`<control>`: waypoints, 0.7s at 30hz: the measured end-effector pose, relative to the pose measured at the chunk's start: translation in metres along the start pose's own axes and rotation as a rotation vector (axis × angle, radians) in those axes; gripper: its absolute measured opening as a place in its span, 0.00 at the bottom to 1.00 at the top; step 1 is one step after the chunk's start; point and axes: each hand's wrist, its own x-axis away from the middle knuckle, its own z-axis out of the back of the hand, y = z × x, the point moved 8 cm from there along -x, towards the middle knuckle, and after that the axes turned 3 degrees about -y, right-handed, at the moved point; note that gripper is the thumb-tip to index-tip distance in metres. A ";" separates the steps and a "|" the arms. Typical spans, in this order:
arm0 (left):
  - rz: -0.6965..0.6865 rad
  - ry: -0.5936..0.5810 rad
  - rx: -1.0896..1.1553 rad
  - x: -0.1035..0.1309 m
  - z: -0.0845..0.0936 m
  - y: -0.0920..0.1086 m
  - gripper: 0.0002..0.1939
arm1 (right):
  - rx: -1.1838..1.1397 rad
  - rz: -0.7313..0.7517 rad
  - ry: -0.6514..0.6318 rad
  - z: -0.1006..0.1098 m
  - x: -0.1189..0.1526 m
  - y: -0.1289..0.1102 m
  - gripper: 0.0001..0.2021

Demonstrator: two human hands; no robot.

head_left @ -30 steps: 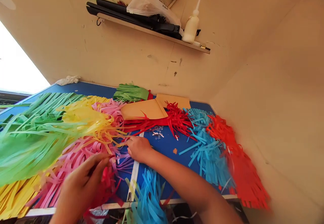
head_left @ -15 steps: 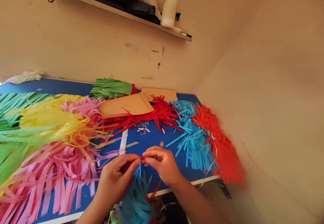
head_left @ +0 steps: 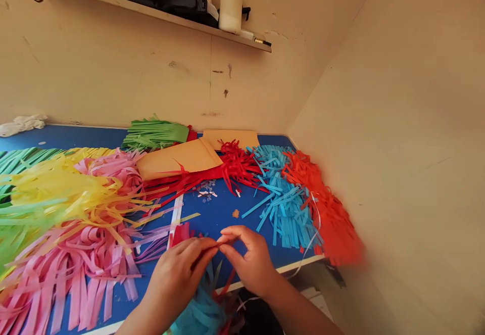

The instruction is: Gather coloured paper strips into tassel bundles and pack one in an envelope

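Note:
My left hand and my right hand meet fingertip to fingertip above the front of the blue table. Both are closed in a pinch on a small bit of something between them, too hidden to name now. Dark red strips show just behind my left hand. Below the hands hangs a blue fringed bunch. To the right lies blue fringe, and red-orange fringe droops over the table's right edge.
Pink, yellow and green fringe cover the left side. Brown envelopes, red fringe and green fringe lie at the back. A wall shelf holds a white bottle. White string trails on the right.
The view has shifted slightly. Dark red strips now stand out behind my left hand, and the small red piece between my fingertips is less visible. Both hands remain pinched together.

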 end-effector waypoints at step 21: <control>-0.189 0.056 0.044 0.005 -0.004 0.016 0.05 | 0.292 0.376 0.088 0.013 0.016 -0.044 0.06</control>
